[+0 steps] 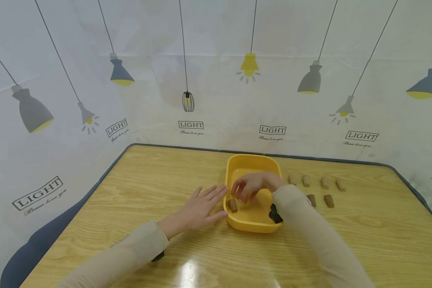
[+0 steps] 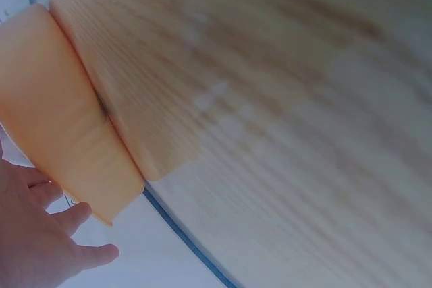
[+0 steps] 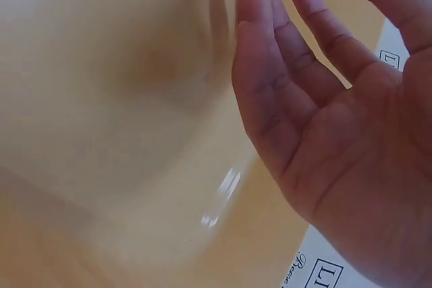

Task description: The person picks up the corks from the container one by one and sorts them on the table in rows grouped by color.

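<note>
A yellow plastic tub stands on the wooden table. My left hand lies with fingers spread and straight at the tub's left side, its fingertips at the rim. Over the inside of the tub hangs my right hand, its fingers loosely bent. Nothing shows between those fingers in the right wrist view, where the hand appears above the tub's smooth floor. One small brown tapered piece, like a cork, lies in the tub against the left wall, just left of the right fingertips.
Right of the tub, several similar corks sit in two rows, a paler back row and a darker front row. Partly behind the right sleeve is one of them. A lamp-printed cloth hangs behind the table.
</note>
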`<move>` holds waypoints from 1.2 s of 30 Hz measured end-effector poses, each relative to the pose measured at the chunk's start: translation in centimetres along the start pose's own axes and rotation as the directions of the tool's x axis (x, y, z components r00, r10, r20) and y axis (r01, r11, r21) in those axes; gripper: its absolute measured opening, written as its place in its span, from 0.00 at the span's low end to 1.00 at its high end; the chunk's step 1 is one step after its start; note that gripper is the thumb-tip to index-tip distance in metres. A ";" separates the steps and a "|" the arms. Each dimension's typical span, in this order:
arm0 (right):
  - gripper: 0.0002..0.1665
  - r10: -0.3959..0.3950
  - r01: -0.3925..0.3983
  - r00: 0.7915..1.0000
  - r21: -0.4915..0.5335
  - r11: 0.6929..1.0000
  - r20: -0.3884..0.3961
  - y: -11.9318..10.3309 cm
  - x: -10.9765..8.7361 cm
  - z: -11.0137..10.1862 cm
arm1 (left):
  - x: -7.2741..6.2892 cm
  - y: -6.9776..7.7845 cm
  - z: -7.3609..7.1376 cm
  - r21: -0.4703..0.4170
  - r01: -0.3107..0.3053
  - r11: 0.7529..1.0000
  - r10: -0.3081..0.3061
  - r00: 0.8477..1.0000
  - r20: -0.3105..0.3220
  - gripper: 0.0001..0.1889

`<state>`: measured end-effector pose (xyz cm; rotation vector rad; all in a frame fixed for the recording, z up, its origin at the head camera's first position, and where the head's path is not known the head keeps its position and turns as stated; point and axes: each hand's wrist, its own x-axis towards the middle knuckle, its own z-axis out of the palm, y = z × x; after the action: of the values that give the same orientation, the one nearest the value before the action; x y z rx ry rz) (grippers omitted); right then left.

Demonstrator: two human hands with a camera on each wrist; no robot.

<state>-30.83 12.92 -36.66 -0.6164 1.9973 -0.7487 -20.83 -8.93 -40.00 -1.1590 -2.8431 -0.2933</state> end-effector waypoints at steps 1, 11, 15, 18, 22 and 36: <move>0.24 0.001 -0.001 1.000 -0.003 1.000 0.011 0.0 0.1 0.1 | 0.0 0.0 0.0 -0.001 0.000 1.000 0.000 1.000 0.000 0.37; 0.26 -0.012 0.018 0.998 -0.098 0.995 0.068 -0.1 0.8 1.0 | -0.1 0.0 -0.1 -0.011 -0.015 1.000 0.015 1.000 -0.023 0.37; 0.26 -0.012 0.019 0.998 -0.126 0.992 0.056 -0.3 0.9 1.3 | 0.0 0.1 -0.1 -0.005 -0.013 1.000 0.013 0.999 -0.035 0.37; 0.26 0.008 -0.003 0.999 -0.140 0.990 0.038 -0.5 1.1 1.4 | 0.0 0.1 -0.1 0.001 -0.008 1.000 0.008 0.999 -0.032 0.37; 0.25 0.044 -0.041 0.999 -0.150 0.988 0.019 -0.6 1.2 1.5 | 0.1 0.0 0.0 0.007 -0.005 1.000 0.005 1.000 -0.030 0.37; 0.19 0.017 -0.027 0.998 -0.184 0.983 -0.057 -0.7 0.0 0.2 | 0.0 0.0 0.1 0.012 -0.007 1.000 0.008 1.000 -0.019 0.38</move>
<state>-30.51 12.34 -36.23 -0.6866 2.1371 -0.5762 -20.83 -8.93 -40.15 -1.1583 -2.8199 -0.2849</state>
